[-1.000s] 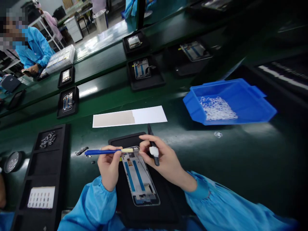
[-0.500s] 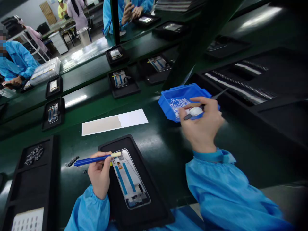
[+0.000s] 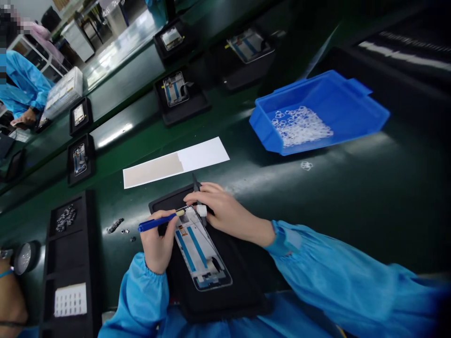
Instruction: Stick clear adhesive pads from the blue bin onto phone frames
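Observation:
My left hand (image 3: 155, 249) is closed around a blue pen-like stick (image 3: 153, 224) with a pale yellow tip, held by the top edge of an opened phone housing (image 3: 202, 256). That housing, with two blue strips, lies in a black foam tray (image 3: 246, 286). Over its top end, my right hand (image 3: 230, 216) grips dark tweezers (image 3: 196, 183) with a white wrapping (image 3: 201, 210). Thumb and fingertips meet near the housing's upper edge; whether a small part is pinched there I cannot make out.
A blue bin (image 3: 352, 112) of small clear rings stands at right, a few rings (image 3: 306, 165) beside it. A white-and-beige strip (image 3: 176, 162) lies behind the tray. Left are small black parts (image 3: 115, 225), a compartment tray (image 3: 65, 253) and another person's arm (image 3: 10, 295).
My right hand has moved left from the blue bin to the top of the phone housing, still with the tweezers. My left hand stays by the housing with the stick. The view has shifted.

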A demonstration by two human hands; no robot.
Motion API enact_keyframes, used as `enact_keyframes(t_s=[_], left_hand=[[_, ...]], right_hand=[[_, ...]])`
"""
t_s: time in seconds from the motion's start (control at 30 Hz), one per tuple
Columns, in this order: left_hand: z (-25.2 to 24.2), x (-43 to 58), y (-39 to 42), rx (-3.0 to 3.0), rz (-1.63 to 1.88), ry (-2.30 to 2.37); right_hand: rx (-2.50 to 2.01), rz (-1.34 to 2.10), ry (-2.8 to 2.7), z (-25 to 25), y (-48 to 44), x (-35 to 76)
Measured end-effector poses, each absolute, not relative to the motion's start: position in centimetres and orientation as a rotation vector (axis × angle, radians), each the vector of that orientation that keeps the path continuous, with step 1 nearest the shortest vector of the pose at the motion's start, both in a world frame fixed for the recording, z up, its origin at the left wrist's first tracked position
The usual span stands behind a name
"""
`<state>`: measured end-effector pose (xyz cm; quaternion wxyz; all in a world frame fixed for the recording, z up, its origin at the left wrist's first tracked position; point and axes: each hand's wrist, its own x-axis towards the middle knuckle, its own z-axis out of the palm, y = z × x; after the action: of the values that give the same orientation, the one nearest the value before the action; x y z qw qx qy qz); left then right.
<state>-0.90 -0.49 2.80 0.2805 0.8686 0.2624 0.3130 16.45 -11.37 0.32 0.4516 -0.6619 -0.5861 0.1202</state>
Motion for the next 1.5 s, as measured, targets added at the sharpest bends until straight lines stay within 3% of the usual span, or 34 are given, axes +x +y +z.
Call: enact_keyframes(t_s=[1.27, 1.5], left_hand=[[5.5, 1.4, -0.9, 2.743, 0.558, 0.497], [4.1, 1.2, 0.1, 2.298, 0.593, 0.668]], right_hand=[[-1.654, 0.358, -1.448, 0.0, -11.8, 16.4], [-1.706, 0.301, -1.462, 0.0, -11.6, 16.2]])
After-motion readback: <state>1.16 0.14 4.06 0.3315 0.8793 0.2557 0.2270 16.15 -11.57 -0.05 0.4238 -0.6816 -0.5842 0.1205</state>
